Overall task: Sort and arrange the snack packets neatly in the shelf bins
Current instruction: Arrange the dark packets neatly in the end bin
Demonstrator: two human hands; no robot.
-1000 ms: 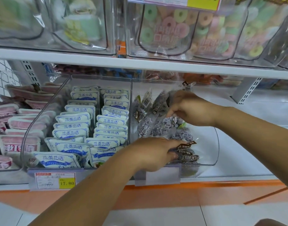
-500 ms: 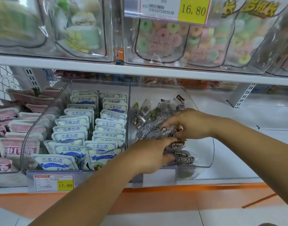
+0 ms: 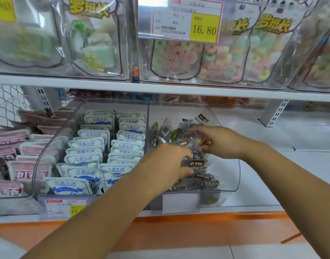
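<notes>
Inside the clear bin point(image 3: 238, 174), the left hand point(image 3: 166, 165) pinches dark snack packets point(image 3: 197, 163) lying at its three o'clock. The right hand point(image 3: 218, 141) has its fingers curled round more of them at its nine o'clock.

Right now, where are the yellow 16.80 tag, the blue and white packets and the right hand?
yellow 16.80 tag point(image 3: 204, 28): head view, on the number.
blue and white packets point(image 3: 86, 144): head view, front of one packet.
right hand point(image 3: 219, 141): head view, its back.

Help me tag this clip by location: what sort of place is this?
Likely a shop's snack aisle: a price tag reads 16.80, a clear bin holds white packets, bagged ring sweets sit above.
</notes>
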